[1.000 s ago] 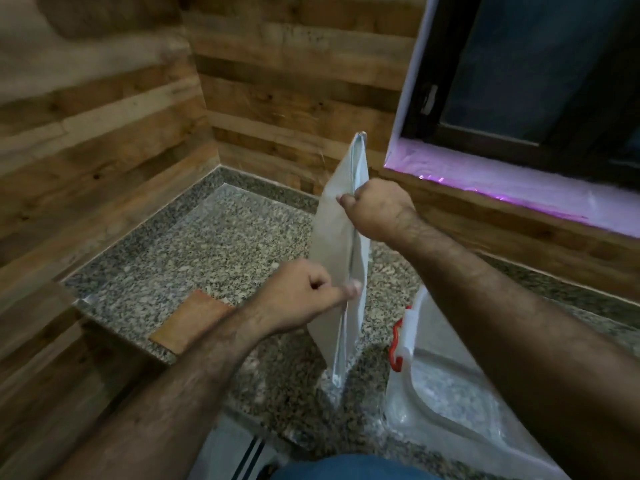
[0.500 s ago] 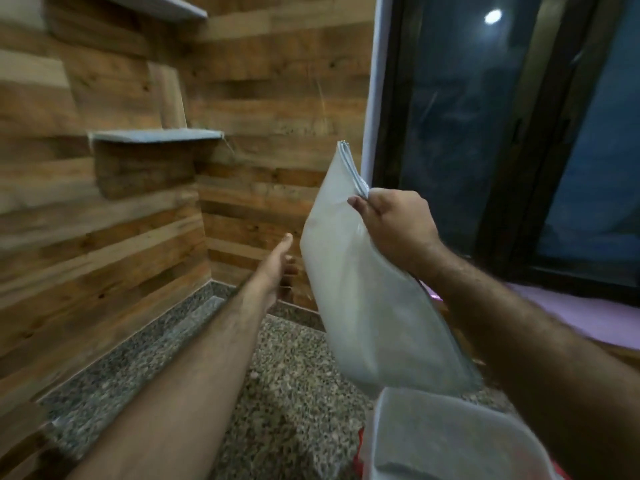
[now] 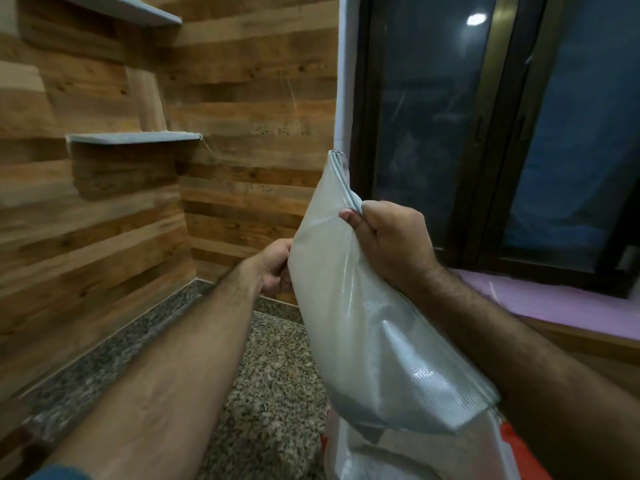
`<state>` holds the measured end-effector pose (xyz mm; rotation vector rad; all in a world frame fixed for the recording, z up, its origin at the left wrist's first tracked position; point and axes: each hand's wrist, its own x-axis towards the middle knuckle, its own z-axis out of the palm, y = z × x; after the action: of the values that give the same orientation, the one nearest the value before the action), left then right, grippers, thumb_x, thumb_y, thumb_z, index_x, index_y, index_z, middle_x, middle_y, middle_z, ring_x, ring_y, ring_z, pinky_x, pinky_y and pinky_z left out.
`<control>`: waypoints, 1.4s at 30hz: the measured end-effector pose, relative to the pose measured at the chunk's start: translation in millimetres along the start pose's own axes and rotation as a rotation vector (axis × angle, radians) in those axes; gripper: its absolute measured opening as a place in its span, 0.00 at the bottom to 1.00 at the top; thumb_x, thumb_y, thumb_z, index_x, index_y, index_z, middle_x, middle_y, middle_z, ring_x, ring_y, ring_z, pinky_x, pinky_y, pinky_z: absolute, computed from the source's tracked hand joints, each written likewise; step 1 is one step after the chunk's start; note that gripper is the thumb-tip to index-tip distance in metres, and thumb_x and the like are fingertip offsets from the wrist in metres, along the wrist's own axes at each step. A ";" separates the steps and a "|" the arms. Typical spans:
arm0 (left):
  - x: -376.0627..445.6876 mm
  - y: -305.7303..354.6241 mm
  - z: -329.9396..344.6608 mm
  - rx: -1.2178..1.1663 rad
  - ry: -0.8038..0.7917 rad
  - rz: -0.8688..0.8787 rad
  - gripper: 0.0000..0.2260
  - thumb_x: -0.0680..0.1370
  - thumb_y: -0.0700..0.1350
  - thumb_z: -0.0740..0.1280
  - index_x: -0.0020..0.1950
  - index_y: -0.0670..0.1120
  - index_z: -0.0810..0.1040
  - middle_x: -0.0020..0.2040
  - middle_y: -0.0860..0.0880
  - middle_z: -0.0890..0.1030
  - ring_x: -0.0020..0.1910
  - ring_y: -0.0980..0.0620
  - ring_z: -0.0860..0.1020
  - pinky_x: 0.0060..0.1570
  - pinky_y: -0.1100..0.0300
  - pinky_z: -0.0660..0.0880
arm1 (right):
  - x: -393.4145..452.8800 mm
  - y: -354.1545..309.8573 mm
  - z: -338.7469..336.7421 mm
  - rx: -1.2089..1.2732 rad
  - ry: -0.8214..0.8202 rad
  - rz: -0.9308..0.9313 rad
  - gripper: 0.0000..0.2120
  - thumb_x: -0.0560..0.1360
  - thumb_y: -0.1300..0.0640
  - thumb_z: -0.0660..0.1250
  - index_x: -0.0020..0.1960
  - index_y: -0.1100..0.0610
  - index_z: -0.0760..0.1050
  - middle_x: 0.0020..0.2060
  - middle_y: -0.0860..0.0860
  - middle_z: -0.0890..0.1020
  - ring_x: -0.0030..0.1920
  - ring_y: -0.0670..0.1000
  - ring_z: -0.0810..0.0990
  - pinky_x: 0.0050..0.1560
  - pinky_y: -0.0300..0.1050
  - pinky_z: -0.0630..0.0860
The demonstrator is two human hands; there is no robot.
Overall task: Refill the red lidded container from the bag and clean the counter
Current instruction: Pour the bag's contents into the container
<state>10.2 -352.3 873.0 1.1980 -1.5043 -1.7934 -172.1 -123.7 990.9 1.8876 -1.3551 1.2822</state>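
The bag (image 3: 363, 323) hangs tilted above the red lidded container (image 3: 349, 455) at the bottom edge, so pouring looks close but not begun — wiping remains. The right hand (image 3: 391, 244) pinches its zipper edge; the left hand (image 3: 275, 268) grips its far side. The counter (image 3: 273, 375) is bare leftward, the window (image 3: 485, 133) close on the right.

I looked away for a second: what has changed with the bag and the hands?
The bag was lifted off the counter and tilted over the container. The left hand let go, then took its far edge again. The right hand kept gripping the zip edge.
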 end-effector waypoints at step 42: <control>-160.0 64.2 120.2 0.088 0.362 0.379 0.15 0.85 0.47 0.63 0.40 0.46 0.78 0.25 0.53 0.73 0.23 0.57 0.69 0.24 0.63 0.63 | -188.8 68.0 -23.5 0.258 -0.190 0.517 0.31 0.83 0.34 0.58 0.50 0.62 0.83 0.44 0.52 0.87 0.43 0.55 0.86 0.46 0.52 0.83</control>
<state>-26.0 -176.5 982.3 1.1151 -1.4850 -1.2038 -256.6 -45.1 825.0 1.9352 -1.9494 1.6172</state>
